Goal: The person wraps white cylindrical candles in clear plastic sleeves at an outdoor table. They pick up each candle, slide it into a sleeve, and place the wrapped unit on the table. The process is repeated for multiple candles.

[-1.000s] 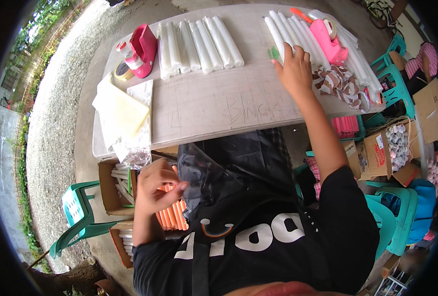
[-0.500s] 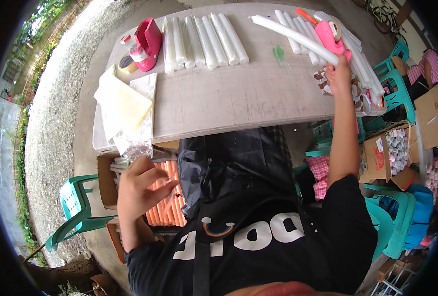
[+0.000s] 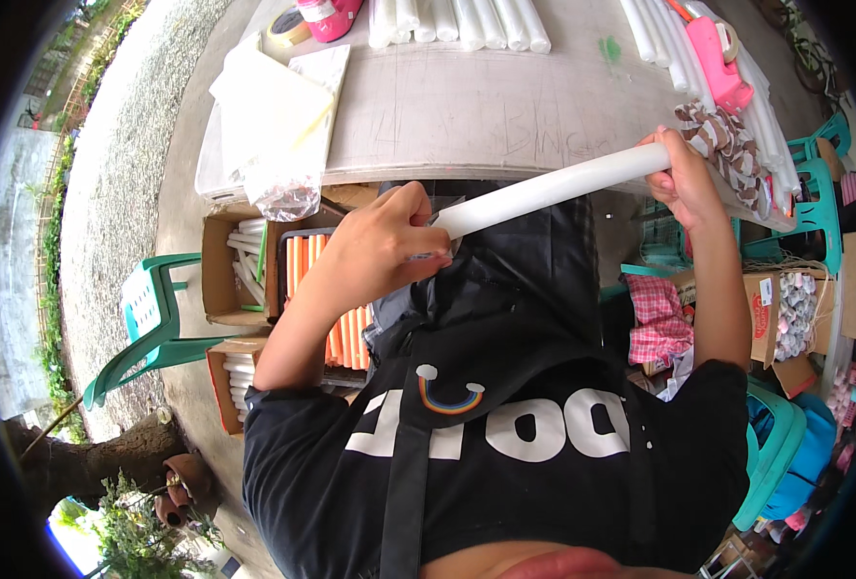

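Observation:
A long white candle (image 3: 563, 188) slants across in front of my chest, just off the table's front edge. Its upper right end is gripped by my right hand (image 3: 684, 179), fingers wrapped round it. My left hand (image 3: 380, 236) is at the lower left end, thumb and fingers pinched on a clear plastic sleeve (image 3: 451, 205). The candle's end meets the plastic there; how far it reaches inside is hidden by the fingers. Beside my right hand lies a crumpled brown and white cloth (image 3: 722, 140), with a pink tape dispenser (image 3: 717, 72) behind it.
Wrapped white candles (image 3: 462, 24) line the table's (image 3: 447, 106) far side. Clear plastic sleeves (image 3: 274, 106) and a tape roll (image 3: 288, 27) lie at left. Below stand a crate of orange candles (image 3: 351, 333) and a cardboard box (image 3: 218, 280) of white ones. Green chairs (image 3: 153, 314) flank me.
My right hand has brought the candle down from the table's far right toward me. My left hand has risen to meet its end with the plastic. The view has tilted downward.

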Demonstrator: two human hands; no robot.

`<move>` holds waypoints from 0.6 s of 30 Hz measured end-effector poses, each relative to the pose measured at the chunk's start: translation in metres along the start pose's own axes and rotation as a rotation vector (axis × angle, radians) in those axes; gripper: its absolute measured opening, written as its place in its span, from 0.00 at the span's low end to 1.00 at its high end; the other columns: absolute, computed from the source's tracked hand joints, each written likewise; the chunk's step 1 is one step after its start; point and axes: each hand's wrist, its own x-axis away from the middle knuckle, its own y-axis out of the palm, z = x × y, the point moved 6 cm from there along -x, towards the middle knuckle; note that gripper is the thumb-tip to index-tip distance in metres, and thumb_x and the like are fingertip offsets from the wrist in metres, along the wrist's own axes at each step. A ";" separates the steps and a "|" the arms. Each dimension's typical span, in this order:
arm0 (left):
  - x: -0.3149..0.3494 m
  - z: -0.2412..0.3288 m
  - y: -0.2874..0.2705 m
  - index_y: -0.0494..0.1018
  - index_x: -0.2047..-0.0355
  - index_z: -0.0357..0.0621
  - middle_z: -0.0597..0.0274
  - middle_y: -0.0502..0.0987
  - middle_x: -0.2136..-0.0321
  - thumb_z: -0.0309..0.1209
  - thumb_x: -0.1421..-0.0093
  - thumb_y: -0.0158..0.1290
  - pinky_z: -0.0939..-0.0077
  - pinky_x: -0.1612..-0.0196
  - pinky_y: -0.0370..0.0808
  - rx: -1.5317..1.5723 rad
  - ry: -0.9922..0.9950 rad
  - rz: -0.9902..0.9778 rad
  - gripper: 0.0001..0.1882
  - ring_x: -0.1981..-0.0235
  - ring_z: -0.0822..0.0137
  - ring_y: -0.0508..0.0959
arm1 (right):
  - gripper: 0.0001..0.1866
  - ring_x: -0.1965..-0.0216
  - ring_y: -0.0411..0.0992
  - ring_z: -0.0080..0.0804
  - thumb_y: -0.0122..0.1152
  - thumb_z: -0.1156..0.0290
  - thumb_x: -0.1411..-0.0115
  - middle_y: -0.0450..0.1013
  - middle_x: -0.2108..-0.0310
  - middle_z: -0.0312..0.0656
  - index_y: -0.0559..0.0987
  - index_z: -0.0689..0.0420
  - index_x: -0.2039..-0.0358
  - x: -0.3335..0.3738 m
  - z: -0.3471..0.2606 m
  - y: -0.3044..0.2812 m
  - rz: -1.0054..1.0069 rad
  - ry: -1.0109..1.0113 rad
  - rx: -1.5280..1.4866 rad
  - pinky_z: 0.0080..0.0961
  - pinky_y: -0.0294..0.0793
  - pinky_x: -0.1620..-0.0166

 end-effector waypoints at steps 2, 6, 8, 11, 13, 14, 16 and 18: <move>-0.001 0.003 0.005 0.78 0.71 0.53 0.61 0.66 0.68 0.29 0.51 0.66 0.63 0.69 0.73 0.004 0.010 -0.021 0.09 0.67 0.59 0.75 | 0.22 0.88 0.46 0.13 0.41 0.52 0.28 0.55 0.88 0.25 0.74 0.58 0.67 0.004 -0.004 0.004 0.021 -0.007 0.057 0.17 0.44 0.84; -0.007 0.013 0.014 0.77 0.71 0.51 0.60 0.66 0.68 0.27 0.52 0.66 0.64 0.70 0.73 0.015 0.052 -0.051 0.09 0.67 0.59 0.74 | 0.27 0.88 0.52 0.14 0.41 0.48 0.28 0.58 0.89 0.27 0.75 0.59 0.67 0.011 -0.009 0.022 0.045 -0.051 0.243 0.15 0.47 0.84; -0.009 0.015 0.023 0.77 0.70 0.49 0.60 0.66 0.68 0.27 0.52 0.66 0.64 0.70 0.73 0.047 0.082 -0.079 0.10 0.67 0.59 0.74 | 0.26 0.88 0.56 0.14 0.41 0.48 0.28 0.61 0.87 0.29 0.76 0.60 0.65 0.013 -0.012 0.031 0.062 -0.133 0.404 0.14 0.50 0.84; -0.009 0.017 0.033 0.77 0.69 0.48 0.59 0.67 0.68 0.26 0.52 0.66 0.64 0.69 0.74 0.089 0.084 -0.107 0.10 0.67 0.58 0.75 | 0.23 0.84 0.63 0.15 0.44 0.53 0.26 0.67 0.81 0.32 0.76 0.61 0.60 0.021 -0.018 0.052 0.005 -0.304 0.568 0.13 0.58 0.82; -0.008 0.016 0.037 0.77 0.69 0.47 0.58 0.67 0.69 0.26 0.52 0.66 0.64 0.69 0.74 0.113 0.073 -0.114 0.10 0.67 0.58 0.75 | 0.21 0.80 0.67 0.16 0.44 0.55 0.26 0.72 0.73 0.35 0.76 0.62 0.57 0.037 -0.025 0.071 -0.146 -0.406 0.498 0.14 0.66 0.80; -0.007 0.014 0.039 0.77 0.69 0.47 0.58 0.67 0.69 0.26 0.51 0.66 0.64 0.69 0.74 0.122 0.067 -0.113 0.10 0.67 0.58 0.75 | 0.13 0.74 0.71 0.19 0.52 0.64 0.28 0.73 0.64 0.36 0.76 0.61 0.54 0.032 -0.017 0.069 -0.297 -0.260 0.433 0.17 0.76 0.70; -0.006 0.011 0.040 0.77 0.69 0.47 0.58 0.67 0.69 0.27 0.50 0.66 0.63 0.68 0.74 0.133 0.067 -0.111 0.09 0.68 0.57 0.75 | 0.09 0.71 0.72 0.20 0.56 0.71 0.31 0.73 0.64 0.37 0.77 0.61 0.54 0.035 -0.006 0.073 -0.406 -0.318 0.322 0.19 0.77 0.66; -0.004 0.010 0.041 0.77 0.70 0.46 0.58 0.67 0.68 0.29 0.47 0.66 0.62 0.69 0.72 0.140 0.068 -0.104 0.08 0.70 0.57 0.74 | 0.12 0.69 0.73 0.19 0.61 0.80 0.37 0.74 0.65 0.37 0.77 0.61 0.53 0.039 -0.005 0.078 -0.447 -0.273 0.264 0.19 0.78 0.60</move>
